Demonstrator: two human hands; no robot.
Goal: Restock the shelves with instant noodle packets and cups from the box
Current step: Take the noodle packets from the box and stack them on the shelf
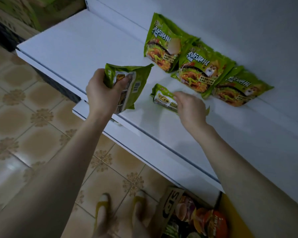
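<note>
I'm clutching the raised packet [129, 83] in my left hand [101, 93], my right hand [190, 109] pinching the flat packet [162, 98] mid-frame; I'm risking nudging the leaning row [196, 69] over.

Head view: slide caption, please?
Left hand holds a green noodle packet over the white shelf; right hand pinches a second packet lying before the leaning row.

Three packets [194, 71] line the shelf's [76, 48] back edge, a fourth packet [163, 98] lies before them, the box [172, 203] below its front edge.

Left hand [100, 93] and right hand [190, 109] extend forward, both gripping.
</note>
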